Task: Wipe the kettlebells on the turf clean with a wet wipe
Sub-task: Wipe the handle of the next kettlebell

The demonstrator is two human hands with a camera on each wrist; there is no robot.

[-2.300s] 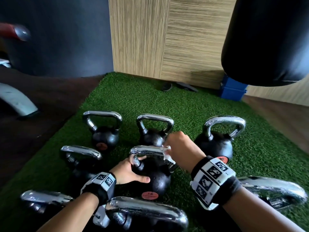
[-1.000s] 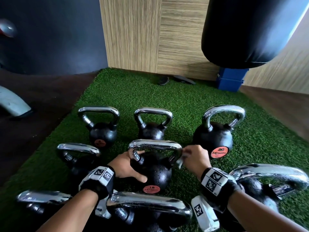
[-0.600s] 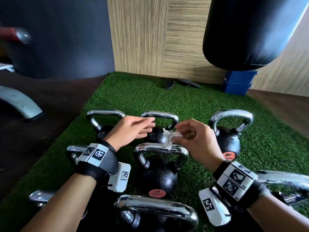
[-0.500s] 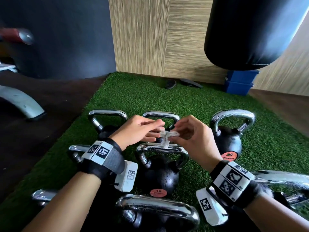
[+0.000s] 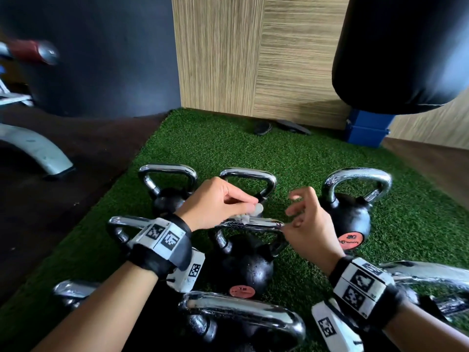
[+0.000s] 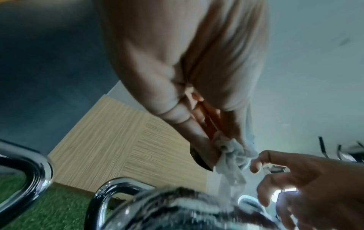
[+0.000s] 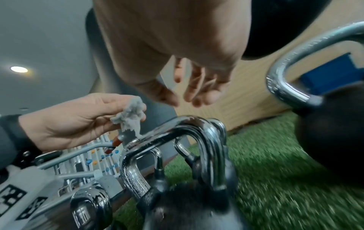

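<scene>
On the far left a pale curved metal bench foot (image 5: 38, 151) rests on the dark floor beside the green, bristly turf (image 5: 203, 148). Black round-bodied kettlebells with chrome loop handles stand in rows on it. The left hand (image 5: 215, 201) pinches a crumpled, pulpy white wet wipe (image 7: 130, 116) between thumb and fingertips, its ragged lower end touching the chrome handle of the middle kettlebell (image 5: 243, 265), whose body looks beaded with droplets. Just right of it, the right hand (image 5: 307, 224) hovers with fingers spread and loosely bent, seemingly gripping nothing, though blur smears the fingertips. Behind hangs a smooth black punching bag (image 5: 401, 54).
</scene>
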